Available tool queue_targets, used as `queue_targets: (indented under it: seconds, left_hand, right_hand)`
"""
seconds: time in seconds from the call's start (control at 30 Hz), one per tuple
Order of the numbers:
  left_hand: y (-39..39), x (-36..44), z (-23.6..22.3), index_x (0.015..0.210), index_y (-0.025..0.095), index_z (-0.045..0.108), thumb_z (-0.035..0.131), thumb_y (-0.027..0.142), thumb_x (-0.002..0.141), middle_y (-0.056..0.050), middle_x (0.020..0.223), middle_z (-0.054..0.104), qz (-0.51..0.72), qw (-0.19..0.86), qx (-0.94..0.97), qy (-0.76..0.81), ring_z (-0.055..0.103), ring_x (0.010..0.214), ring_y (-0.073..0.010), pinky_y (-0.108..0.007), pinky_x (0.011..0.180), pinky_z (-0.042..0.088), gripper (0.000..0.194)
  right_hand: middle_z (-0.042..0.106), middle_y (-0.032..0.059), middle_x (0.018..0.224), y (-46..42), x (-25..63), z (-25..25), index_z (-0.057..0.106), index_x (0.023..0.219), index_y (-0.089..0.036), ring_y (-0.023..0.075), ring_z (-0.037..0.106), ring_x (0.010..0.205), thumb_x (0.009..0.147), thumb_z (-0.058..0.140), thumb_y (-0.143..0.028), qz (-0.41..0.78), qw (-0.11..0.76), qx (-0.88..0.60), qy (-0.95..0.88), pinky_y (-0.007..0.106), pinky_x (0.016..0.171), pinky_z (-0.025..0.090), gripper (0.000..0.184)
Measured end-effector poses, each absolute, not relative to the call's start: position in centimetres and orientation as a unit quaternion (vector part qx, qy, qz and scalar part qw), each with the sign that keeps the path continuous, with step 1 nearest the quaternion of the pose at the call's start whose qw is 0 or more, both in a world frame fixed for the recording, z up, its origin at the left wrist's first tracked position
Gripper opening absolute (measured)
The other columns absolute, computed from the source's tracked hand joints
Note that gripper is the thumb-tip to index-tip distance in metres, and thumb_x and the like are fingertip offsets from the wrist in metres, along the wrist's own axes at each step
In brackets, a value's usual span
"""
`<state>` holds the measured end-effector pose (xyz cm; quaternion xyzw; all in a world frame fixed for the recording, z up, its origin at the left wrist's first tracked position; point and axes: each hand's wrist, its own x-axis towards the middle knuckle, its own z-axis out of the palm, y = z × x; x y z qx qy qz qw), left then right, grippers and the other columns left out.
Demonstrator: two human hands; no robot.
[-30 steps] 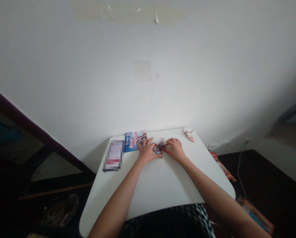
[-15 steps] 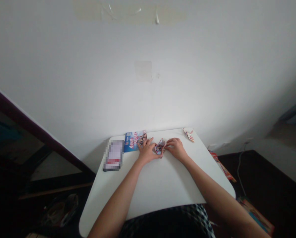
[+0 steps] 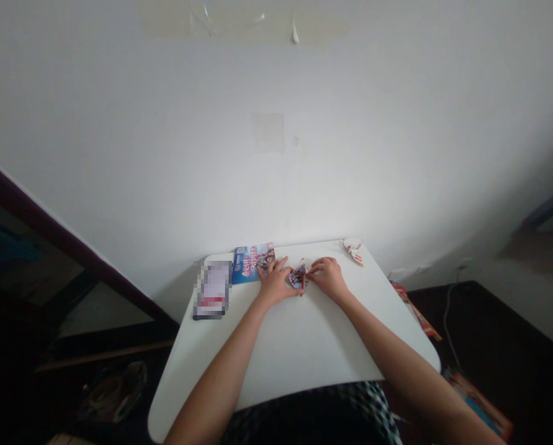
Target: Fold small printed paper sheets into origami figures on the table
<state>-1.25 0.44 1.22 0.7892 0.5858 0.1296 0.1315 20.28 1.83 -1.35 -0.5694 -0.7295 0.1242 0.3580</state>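
A small piece of folded printed paper (image 3: pixel 297 277) lies on the white table between my hands. My left hand (image 3: pixel 275 282) holds it at its left side, with the thumb along the near edge. The other left fingers spread over the lower right corner of a blue printed leaflet (image 3: pixel 246 264). From the right, my right hand (image 3: pixel 326 275) pinches the edge of the folded paper with fingertips close together. The fold details are too small to make out.
The table (image 3: pixel 304 352) stands against the wall. A phone with a blurred screen (image 3: pixel 213 289) lies at its left. At the far right corner sits a folded paper shape (image 3: pixel 352 251), white with red and yellow. Printed papers (image 3: pixel 415 310) are low beside the right edge.
The paper's right-hand flap stood out more half a second ago and now leans inward. My right fingertips have shifted slightly with it. My left hand stays in place.
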Motion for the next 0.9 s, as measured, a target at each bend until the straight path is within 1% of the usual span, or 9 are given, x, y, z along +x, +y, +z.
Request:
queue_targets:
  seconds: [0.2,0.3,0.43,0.57,0.77,0.9]
  left_hand:
    - [0.31,-1.16,1.42,0.112,0.032,0.069,0.084,0.064,0.066,-0.003,0.167,0.038,0.134,0.132,0.787,0.588,0.026,0.154,-0.0417,-0.084,0.117,0.004,0.058]
    - [0.26,-1.11,1.39,0.113,0.032,0.069,0.084,0.065,0.065,-0.004,0.167,0.038,0.134,0.131,0.783,0.593,0.026,0.154,-0.0420,-0.083,0.118,0.004,0.060]
    - [0.22,-1.06,1.34,0.115,0.032,0.069,0.084,0.066,0.065,-0.007,0.167,0.037,0.134,0.128,0.779,0.599,0.025,0.155,-0.0422,-0.080,0.120,0.005,0.062]
    - [0.17,-1.02,1.31,0.116,0.032,0.069,0.083,0.067,0.066,-0.007,0.167,0.038,0.133,0.122,0.781,0.598,0.025,0.155,-0.0422,-0.082,0.119,0.006,0.063]
    - [0.13,-1.01,1.17,0.117,0.035,0.070,0.084,0.066,0.065,-0.006,0.166,0.039,0.138,0.123,0.780,0.598,0.026,0.155,-0.0413,-0.082,0.119,0.006,0.062]
    - [0.22,-1.04,0.76,0.115,0.032,0.071,0.085,0.064,0.066,-0.008,0.165,0.040,0.157,0.119,0.779,0.595,0.027,0.154,-0.0427,-0.082,0.118,0.005,0.060]
  right_hand:
    - [0.077,0.0034,0.098,2.11,20.18,-1.31,0.081,0.075,-0.028,0.0274,0.059,0.112,0.074,0.085,-0.028,0.140,0.359,-0.592,-0.708,0.040,0.099,0.044,0.003]
    - [0.077,0.0034,0.098,2.20,20.41,-1.47,0.082,0.077,-0.028,0.0274,0.058,0.112,0.076,0.084,-0.028,0.142,0.362,-0.585,-0.711,0.040,0.100,0.044,0.002]
    - [0.076,0.0039,0.103,2.39,20.85,-1.82,0.083,0.081,-0.028,0.0271,0.057,0.113,0.079,0.082,-0.027,0.149,0.369,-0.562,-0.725,0.041,0.102,0.043,0.003]
    - [0.076,0.0052,0.103,2.39,20.82,-2.02,0.082,0.080,-0.027,0.0282,0.055,0.114,0.080,0.081,-0.025,0.143,0.370,-0.555,-0.731,0.043,0.103,0.042,0.002]
    - [0.074,0.0076,0.099,2.07,20.30,-2.00,0.081,0.077,-0.026,0.0313,0.050,0.116,0.079,0.081,-0.018,0.114,0.370,-0.561,-0.732,0.048,0.102,0.040,0.009]
    - [0.073,0.0073,0.097,2.21,20.62,-2.10,0.081,0.078,-0.028,0.0309,0.051,0.113,0.080,0.082,-0.022,0.127,0.386,-0.553,-0.728,0.047,0.102,0.040,0.007]
